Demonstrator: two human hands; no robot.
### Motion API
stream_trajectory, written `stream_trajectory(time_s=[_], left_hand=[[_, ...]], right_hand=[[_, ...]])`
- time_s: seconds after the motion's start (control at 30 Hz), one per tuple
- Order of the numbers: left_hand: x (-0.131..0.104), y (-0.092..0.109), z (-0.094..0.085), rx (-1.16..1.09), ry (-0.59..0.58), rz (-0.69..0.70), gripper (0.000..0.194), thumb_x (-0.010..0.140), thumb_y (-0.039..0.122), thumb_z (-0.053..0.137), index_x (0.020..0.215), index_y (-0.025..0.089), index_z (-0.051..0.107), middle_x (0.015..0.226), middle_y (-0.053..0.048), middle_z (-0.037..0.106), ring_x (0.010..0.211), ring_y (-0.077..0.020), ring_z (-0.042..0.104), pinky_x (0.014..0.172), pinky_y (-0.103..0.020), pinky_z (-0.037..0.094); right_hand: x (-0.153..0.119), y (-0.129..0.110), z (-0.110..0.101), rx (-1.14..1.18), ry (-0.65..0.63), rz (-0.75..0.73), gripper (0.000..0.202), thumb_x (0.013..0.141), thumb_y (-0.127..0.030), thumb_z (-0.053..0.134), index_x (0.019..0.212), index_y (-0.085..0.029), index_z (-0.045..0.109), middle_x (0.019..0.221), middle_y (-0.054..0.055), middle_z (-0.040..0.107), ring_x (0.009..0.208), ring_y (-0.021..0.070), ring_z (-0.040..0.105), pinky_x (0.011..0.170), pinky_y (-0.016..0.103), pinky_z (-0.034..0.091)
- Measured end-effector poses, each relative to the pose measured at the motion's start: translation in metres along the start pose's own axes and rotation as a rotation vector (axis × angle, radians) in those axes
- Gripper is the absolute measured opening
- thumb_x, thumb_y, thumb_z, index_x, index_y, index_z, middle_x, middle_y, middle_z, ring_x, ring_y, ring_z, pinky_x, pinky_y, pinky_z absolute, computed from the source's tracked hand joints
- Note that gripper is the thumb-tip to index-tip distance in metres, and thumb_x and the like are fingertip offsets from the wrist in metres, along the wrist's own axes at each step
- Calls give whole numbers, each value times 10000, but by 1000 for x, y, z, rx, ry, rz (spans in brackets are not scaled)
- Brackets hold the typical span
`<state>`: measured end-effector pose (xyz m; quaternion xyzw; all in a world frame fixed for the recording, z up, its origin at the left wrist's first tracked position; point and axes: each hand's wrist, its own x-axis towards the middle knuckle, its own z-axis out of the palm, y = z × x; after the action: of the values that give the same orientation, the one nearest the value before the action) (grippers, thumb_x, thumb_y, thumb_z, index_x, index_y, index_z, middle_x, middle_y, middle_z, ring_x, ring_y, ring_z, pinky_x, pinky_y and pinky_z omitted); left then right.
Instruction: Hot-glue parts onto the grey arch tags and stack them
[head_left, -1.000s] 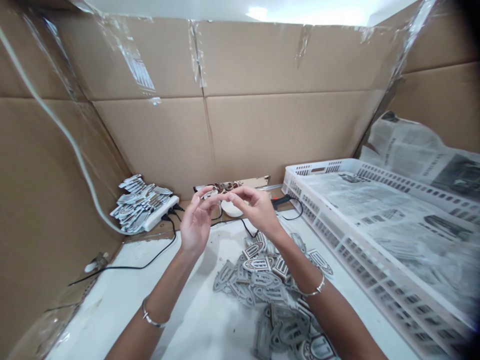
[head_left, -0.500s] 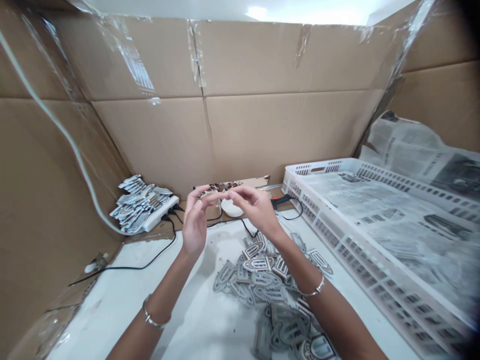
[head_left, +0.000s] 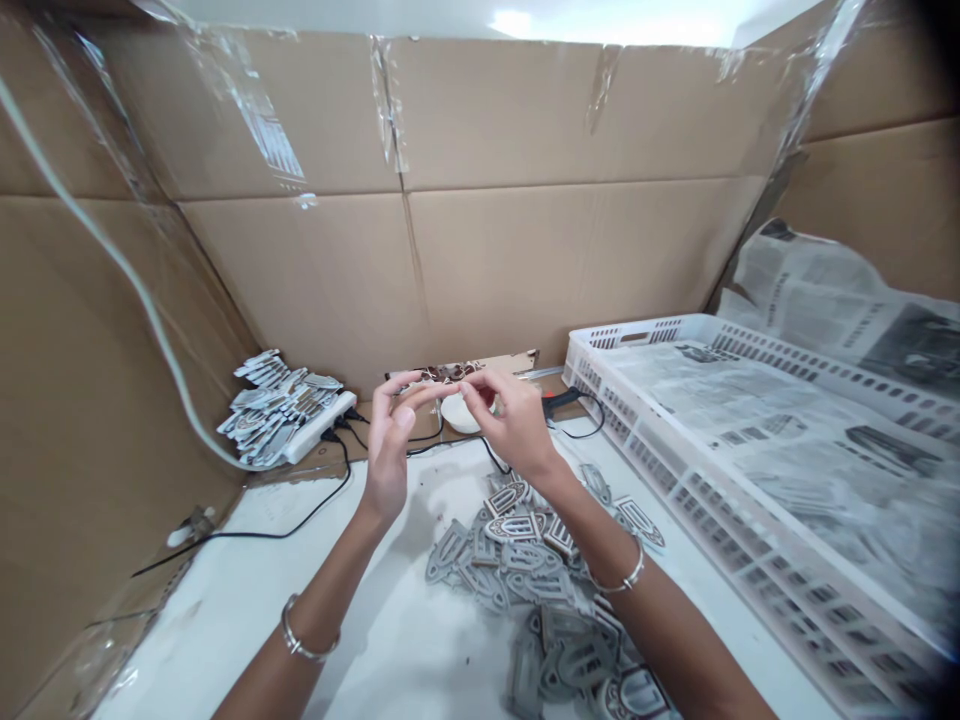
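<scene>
"What are the hands doing?"

"The left hand (head_left: 388,460) is curling loosely, its fingers stretching across, and the right hand (head_left: 521,425) is bringing thumb and finger together at those fingertips. They are meeting above the far edge of the bench (head_left: 247,590). Whether they are gripping something small, I cannot tell."

"Where are the arched pieces lying?"

"A loose pile of arched pieces (head_left: 517,560) is spreading over the bench, right of its middle, reaching from near the far edge down toward the near edge, where the view is cutting it off. The right forearm is passing over part of it. A second heap of pieces (head_left: 274,410) is sitting just beyond the far left corner, beside a power strip (head_left: 319,428)."

"So how much is done, and how much is left?"

"The pieces are lying in two groups, but nothing is marking either as finished. In the bench pile some are showing crisp white and brown, while many are looking dull grey. That may be a difference in stage, though I am only guessing, so I am giving no count of done or left."

"And the crate?"

"The white crate (head_left: 675,465) is standing along the right edge, with newspaper (head_left: 750,430) covering its inside. Behind the hands, a white bowl (head_left: 459,413) is showing in part."
</scene>
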<state>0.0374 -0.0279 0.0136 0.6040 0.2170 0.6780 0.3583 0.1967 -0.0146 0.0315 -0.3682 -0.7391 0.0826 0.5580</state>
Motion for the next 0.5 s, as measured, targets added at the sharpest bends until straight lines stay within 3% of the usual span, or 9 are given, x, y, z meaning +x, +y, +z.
stream_trajectory(time_s=[0.2, 0.5], left_hand=[[-5, 5, 6, 13, -29, 22, 315, 971, 381, 500, 1242, 224, 536, 1160, -123, 712, 1267, -275, 594, 1145, -490, 352], [-7, 3, 8, 14, -9, 53, 330, 963, 397, 519, 1234, 210, 539, 1163, -115, 706, 1277, -282, 584, 1153, -493, 341]], right_hand=[[-1, -3, 3, 3, 60, 45, 174, 962, -297, 509, 820, -231, 585, 801, 52, 641, 752, 190, 553, 748, 346, 419], [0, -6, 6, 40, 168, 44, 155, 924, -267, 542, 788, -213, 596, 733, 8, 639, 635, 130, 529, 639, 284, 418]])
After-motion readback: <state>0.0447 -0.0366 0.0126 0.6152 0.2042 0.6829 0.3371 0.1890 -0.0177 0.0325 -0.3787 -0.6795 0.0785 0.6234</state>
